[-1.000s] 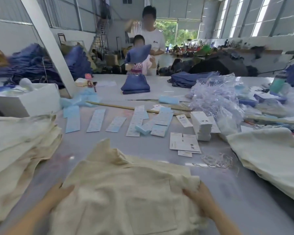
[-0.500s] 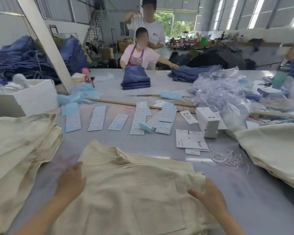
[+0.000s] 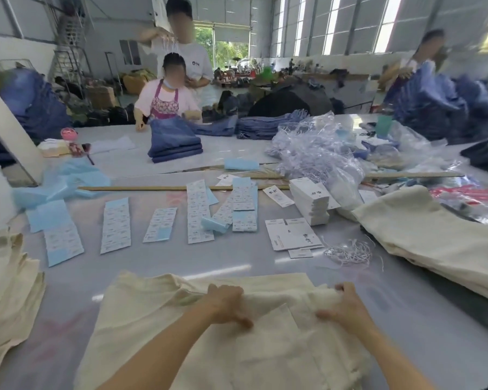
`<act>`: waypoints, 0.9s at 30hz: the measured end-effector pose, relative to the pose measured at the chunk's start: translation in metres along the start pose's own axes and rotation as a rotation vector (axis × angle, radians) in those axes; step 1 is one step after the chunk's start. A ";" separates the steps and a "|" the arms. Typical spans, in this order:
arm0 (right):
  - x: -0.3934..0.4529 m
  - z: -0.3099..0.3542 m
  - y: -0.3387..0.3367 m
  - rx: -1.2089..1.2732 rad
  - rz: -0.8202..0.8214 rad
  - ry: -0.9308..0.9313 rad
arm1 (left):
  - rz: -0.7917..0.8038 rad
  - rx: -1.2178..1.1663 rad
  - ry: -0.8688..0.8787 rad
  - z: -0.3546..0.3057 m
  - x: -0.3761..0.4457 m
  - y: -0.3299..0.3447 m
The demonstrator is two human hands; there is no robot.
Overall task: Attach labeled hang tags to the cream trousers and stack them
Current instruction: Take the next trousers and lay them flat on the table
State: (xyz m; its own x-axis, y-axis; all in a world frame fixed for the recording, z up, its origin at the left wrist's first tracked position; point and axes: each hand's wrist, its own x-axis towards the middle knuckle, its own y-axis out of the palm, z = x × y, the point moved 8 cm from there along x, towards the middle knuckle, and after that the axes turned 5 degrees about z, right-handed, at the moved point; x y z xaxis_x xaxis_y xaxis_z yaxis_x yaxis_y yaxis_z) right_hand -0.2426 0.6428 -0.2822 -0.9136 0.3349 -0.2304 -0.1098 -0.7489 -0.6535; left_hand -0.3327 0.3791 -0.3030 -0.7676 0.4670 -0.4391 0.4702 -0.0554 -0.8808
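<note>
Trousers (image 3: 197, 327) – lower centre of frame, flat on table (image 3: 265, 257) | left hand (image 3: 226, 304) and right hand (image 3: 347, 306) both bunch the waistband | advice – keep waistband taut, expose a loop; hang tags (image 3: 293, 235) lie centre-right.

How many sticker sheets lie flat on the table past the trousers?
About 6, in a row: far left sticker sheet, second, short third, long fourth, then two overlapping and. Overlaps there may hide more.
</note>
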 end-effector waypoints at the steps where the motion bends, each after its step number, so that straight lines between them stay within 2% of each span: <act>1: 0.001 0.001 -0.002 -0.077 -0.010 0.004 | -0.003 -0.039 0.028 -0.003 0.003 -0.002; 4: 0.002 0.020 0.011 -0.554 0.116 -0.177 | -0.009 -0.208 0.171 -0.012 -0.001 -0.011; 5: 0.001 0.029 0.020 -0.634 0.180 -0.249 | -0.021 -0.229 0.211 -0.016 -0.007 -0.018; 10: -0.006 0.052 0.010 -0.625 0.326 -0.300 | -0.232 -0.225 0.335 -0.030 -0.056 -0.053; 12: -0.019 0.054 -0.010 -0.449 0.351 -0.340 | -0.245 -0.159 0.311 -0.023 -0.071 -0.055; 15: -0.057 0.064 -0.035 0.006 0.410 -0.408 | -0.018 0.003 0.127 0.018 -0.082 -0.044; 17: -0.089 0.083 -0.041 0.113 0.438 -0.517 | 0.087 0.158 0.025 0.057 -0.092 -0.039; 20: -0.122 0.116 -0.047 0.214 0.415 -0.677 | 0.075 0.256 -0.131 0.115 -0.112 -0.045; 22: -0.123 0.136 -0.058 0.440 0.387 -0.684 | -0.014 0.035 -0.175 0.147 -0.132 -0.065; 24: -0.109 0.148 -0.069 0.650 0.325 -0.653 | -0.176 -0.421 -0.120 0.170 -0.157 -0.094; 26: -0.079 0.152 -0.067 0.645 0.226 -0.605 | -0.396 -0.660 -0.182 0.198 -0.175 -0.118; 27: -0.060 0.149 -0.057 0.581 0.186 -0.554 | -0.494 -0.648 -0.249 0.211 -0.179 -0.124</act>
State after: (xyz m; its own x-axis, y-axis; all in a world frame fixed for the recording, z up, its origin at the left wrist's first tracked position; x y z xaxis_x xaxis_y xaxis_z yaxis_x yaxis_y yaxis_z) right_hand -0.2401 0.5799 -0.1238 -0.9809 -0.0405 0.1904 0.0161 -0.9917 -0.1276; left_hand -0.3459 0.1160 -0.1524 -0.9879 0.0928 -0.1239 0.1543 0.6553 -0.7394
